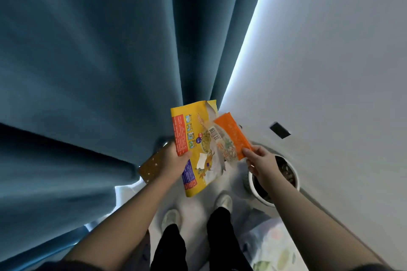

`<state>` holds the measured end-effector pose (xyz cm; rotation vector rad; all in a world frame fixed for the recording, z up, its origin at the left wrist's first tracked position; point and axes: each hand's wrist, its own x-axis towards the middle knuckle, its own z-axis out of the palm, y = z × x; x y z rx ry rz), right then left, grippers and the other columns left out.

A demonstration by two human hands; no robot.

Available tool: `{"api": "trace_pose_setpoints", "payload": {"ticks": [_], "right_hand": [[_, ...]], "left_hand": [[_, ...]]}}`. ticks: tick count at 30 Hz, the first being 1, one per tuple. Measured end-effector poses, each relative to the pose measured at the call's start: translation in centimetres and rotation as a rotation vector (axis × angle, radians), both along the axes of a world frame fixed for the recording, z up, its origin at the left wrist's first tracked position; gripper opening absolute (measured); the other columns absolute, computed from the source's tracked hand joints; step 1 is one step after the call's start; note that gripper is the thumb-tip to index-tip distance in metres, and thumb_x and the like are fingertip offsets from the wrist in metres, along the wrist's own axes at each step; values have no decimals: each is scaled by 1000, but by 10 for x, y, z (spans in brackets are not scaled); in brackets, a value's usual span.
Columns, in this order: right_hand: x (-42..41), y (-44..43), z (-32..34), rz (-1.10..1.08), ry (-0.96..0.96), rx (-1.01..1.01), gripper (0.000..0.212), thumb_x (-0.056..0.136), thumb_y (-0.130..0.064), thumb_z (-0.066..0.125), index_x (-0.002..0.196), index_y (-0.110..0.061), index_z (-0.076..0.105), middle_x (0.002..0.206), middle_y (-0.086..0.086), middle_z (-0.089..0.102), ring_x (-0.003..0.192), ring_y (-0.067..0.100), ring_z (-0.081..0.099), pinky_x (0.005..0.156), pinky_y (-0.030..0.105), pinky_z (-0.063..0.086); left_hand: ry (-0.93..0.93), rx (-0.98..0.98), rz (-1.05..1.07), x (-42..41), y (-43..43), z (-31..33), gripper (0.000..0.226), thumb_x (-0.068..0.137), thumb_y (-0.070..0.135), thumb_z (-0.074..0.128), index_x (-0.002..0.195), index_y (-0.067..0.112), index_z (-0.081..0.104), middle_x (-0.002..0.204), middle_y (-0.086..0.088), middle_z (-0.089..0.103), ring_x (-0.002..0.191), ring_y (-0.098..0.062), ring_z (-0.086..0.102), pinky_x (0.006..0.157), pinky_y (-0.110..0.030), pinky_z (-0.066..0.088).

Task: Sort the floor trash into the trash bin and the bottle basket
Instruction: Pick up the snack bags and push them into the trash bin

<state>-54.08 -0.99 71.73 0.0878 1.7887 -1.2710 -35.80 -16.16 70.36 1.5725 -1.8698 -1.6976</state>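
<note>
L hand (174, 159) grips pack (198, 130), R hand (262, 160) pinches sachet (234, 135).

Left hand (174, 158) grips the big wrapper (196, 138) by its left edge, out in front of the body. Right hand (262, 160) pinches the small wrapper (233, 136) at its lower corner, and that one overlaps the big wrapper's right side. A flat packet (152, 165) pokes out to the left from behind the left hand. Curtain (88, 72) fills the left, wall (330, 50) the right, with a socket (280, 130) on it just above the right hand. Down below are two shoes (170, 218) side by side, and a pot (293, 182) to their right by the wall, under the right hand.
</note>
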Motion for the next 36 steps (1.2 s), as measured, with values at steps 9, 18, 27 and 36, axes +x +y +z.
{"api": "trace_pose_setpoints", "payload": {"ticks": [9,18,27,36], "right_hand": [[-106,-18,-175,-39,-49,145,18,91,-10,62,106,-1,57,74,11,57,54,14,48,48,23,35],[-138,-80,-407,-30,-114,229,17,94,-15,59,108,-7,58,83,10,61,57,11,53,44,18,44],[-141,-131,-545,311,160,693,5,93,-7,52,92,-8,56,98,15,62,84,35,65,76,46,58],[-148,-101,-496,998,990,703,36,89,-19,60,118,-13,40,120,8,42,89,25,49,60,33,38]], "left_hand": [[-125,88,27,-139,-23,-180,26,87,8,65,112,12,58,103,-2,65,97,-22,64,77,-31,52],[-181,-6,10,-209,-70,-409,32,85,19,68,114,23,57,102,6,64,93,-17,63,81,-33,51],[-487,-173,-76,-230,-88,-523,35,87,25,65,116,14,50,119,-7,63,103,-32,62,74,-38,48],[-507,-770,-542,-200,-80,-459,72,80,31,73,137,18,31,133,-10,41,120,-29,44,84,-40,47]]}}
